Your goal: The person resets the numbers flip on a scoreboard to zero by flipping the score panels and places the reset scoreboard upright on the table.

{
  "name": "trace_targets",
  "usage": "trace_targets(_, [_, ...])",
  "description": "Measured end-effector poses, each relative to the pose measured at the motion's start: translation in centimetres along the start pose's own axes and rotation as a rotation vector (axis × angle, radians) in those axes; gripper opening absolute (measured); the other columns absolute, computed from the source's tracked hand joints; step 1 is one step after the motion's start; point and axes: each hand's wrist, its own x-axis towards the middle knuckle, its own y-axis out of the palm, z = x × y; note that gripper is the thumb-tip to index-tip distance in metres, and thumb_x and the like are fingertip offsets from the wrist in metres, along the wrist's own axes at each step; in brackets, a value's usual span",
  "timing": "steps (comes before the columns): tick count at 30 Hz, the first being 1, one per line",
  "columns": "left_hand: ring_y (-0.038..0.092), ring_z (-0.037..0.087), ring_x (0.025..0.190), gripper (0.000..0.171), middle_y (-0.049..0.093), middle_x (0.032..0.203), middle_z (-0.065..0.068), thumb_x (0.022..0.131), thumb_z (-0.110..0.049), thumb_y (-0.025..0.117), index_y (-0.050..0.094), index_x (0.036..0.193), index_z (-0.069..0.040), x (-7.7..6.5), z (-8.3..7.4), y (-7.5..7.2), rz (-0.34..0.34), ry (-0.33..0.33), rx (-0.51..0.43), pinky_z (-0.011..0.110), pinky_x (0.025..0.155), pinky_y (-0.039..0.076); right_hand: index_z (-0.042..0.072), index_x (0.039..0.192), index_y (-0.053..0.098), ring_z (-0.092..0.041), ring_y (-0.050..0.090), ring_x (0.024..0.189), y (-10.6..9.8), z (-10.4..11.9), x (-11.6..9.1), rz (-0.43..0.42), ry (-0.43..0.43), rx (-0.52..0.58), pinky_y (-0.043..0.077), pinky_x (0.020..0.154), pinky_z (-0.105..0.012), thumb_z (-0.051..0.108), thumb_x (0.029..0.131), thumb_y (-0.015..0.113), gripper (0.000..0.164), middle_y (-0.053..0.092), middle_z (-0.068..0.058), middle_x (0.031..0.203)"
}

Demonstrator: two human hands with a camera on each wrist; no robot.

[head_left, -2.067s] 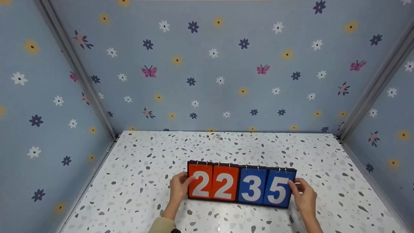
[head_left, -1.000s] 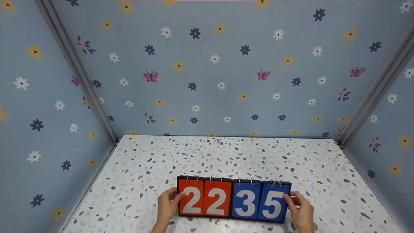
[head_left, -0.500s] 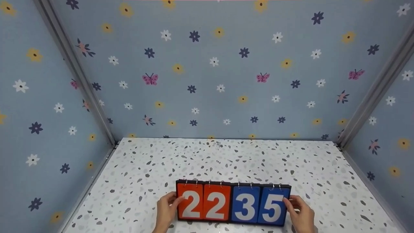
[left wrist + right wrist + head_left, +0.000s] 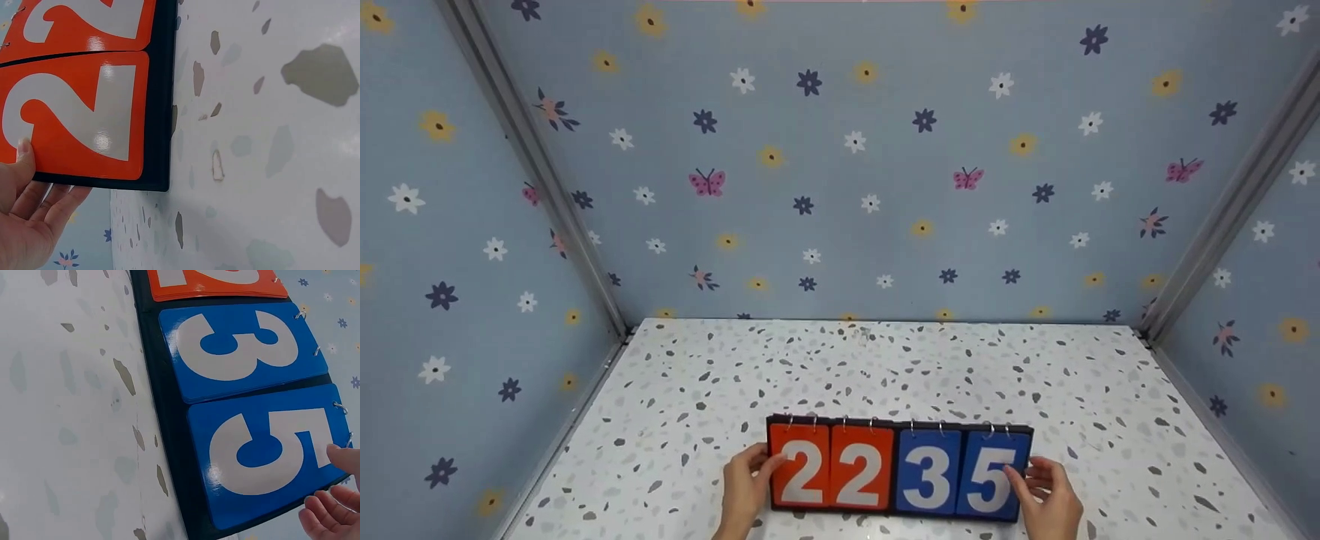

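A black flip scoreboard shows two red cards with a 2 each, then blue cards with 3 and 5. Metal rings hold the cards along its top. At its left end my left hand grips the edge, thumb on the outer red card and fingers behind. My right hand is at the other end; its thumb touches the blue 5 card near the numeral. The other right fingers are loosely bent just outside the board's edge in the right wrist view. Whether the lower edge rests on the table is unclear.
The white speckled table extends behind and to both sides of the scoreboard. Blue flower-patterned panels enclose the back and sides, with grey metal posts at the corners.
The scoreboard has moved lower and slightly left in the head view, then stayed nearly still. My right thumb has shifted from the right edge inward onto the 5 card; the left hand keeps its grip.
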Motion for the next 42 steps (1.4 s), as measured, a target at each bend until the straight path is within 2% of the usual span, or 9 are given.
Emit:
trace_targets(3, [0.062,0.022,0.076,0.028,0.066,0.079,0.008,0.082,-0.023,0.065,0.065,0.093,0.002,0.0,0.1,0.0,0.006,-0.003,0.000,0.035,0.069,0.052,0.008,0.101,0.054,-0.018,0.058,0.072,0.2,-0.1,-0.2,0.034,0.031,0.001,0.051,0.063,-0.034,0.061,0.065,0.064,0.065,0.059,-0.008,0.086])
trace_targets(7, [0.062,0.022,0.076,0.027,0.066,0.080,0.009,0.082,-0.022,0.065,0.065,0.093,0.003,-0.1,0.1,0.1,-0.003,-0.006,0.003,0.035,0.070,0.051,0.009,0.096,0.054,-0.017,0.058,0.069,0.4,-0.1,-0.3,0.052,0.032,0.002,0.051,0.061,-0.034,0.064,0.061,0.063,0.066,0.060,-0.007,0.084])
trace_targets(11, [0.062,0.021,0.076,0.028,0.066,0.080,0.009,0.081,-0.022,0.066,0.065,0.093,0.004,-0.2,0.3,0.0,-0.012,-0.005,0.001,0.034,0.069,0.051,0.009,0.090,0.054,-0.017,0.056,0.068,0.7,-0.3,-0.1,0.058,0.046,0.005,0.049,0.059,-0.030,0.056,0.062,0.070,0.057,0.059,-0.007,0.080])
trace_targets(15, [0.062,0.021,0.076,0.026,0.066,0.080,0.009,0.081,-0.020,0.066,0.065,0.093,0.004,-0.2,0.2,0.1,-0.006,-0.006,-0.012,0.034,0.069,0.051,0.008,0.083,0.056,-0.017,0.053,0.066,0.5,-0.4,0.4,0.068,0.102,0.017,0.045,0.055,-0.024,0.046,0.061,0.077,0.049,0.058,-0.006,0.076])
trace_targets(18, [0.062,0.021,0.076,0.025,0.066,0.080,0.009,0.082,-0.019,0.066,0.065,0.093,0.003,-0.2,0.1,0.1,0.001,-0.008,-0.016,0.034,0.070,0.051,0.006,0.078,0.058,-0.015,0.052,0.061,-1.0,1.1,0.4,0.113,0.139,0.030,0.043,0.049,-0.022,0.042,0.062,0.078,0.044,0.058,-0.005,0.072])
trace_targets(25, [0.062,0.021,0.076,0.025,0.066,0.080,0.009,0.081,-0.020,0.066,0.066,0.092,0.002,-0.5,0.1,0.3,-0.006,0.012,-0.002,0.034,0.069,0.051,-0.002,0.075,0.062,-0.014,0.053,0.057,-6.3,7.1,-0.9,0.243,0.117,0.054,0.042,0.050,-0.020,0.020,0.071,0.078,0.027,0.060,-0.005,0.066])
trace_targets(34, [0.063,0.022,0.077,0.026,0.066,0.081,0.010,0.082,-0.020,0.065,0.065,0.093,0.003,-0.3,0.2,0.2,0.004,0.014,-0.018,0.036,0.071,0.052,-0.004,0.080,0.063,-0.016,0.053,0.058,-8.3,9.0,-1.3,0.279,0.080,-0.082,0.046,0.056,-0.027,0.015,0.076,0.073,0.022,0.059,-0.005,0.064])
trace_targets(38, [0.062,0.021,0.076,0.024,0.066,0.080,0.009,0.082,-0.019,0.065,0.065,0.092,0.003,-0.2,0.2,0.1,-0.007,0.030,-0.020,0.035,0.070,0.052,-0.003,0.077,0.063,-0.015,0.053,0.057,-9.2,9.4,-1.3,0.290,0.047,-0.087,0.045,0.053,-0.024,0.015,0.075,0.074,0.021,0.059,-0.004,0.063])
trace_targets(42, [0.062,0.020,0.073,0.024,0.066,0.079,0.009,0.082,-0.019,0.066,0.066,0.091,0.004,-0.1,0.1,0.1,-0.021,0.040,-0.011,0.034,0.069,0.052,-0.001,0.077,0.063,-0.013,0.055,0.056,-9.9,9.6,-1.1,0.333,0.072,-0.036,0.042,0.051,-0.018,0.017,0.075,0.074,0.021,0.060,-0.003,0.063])
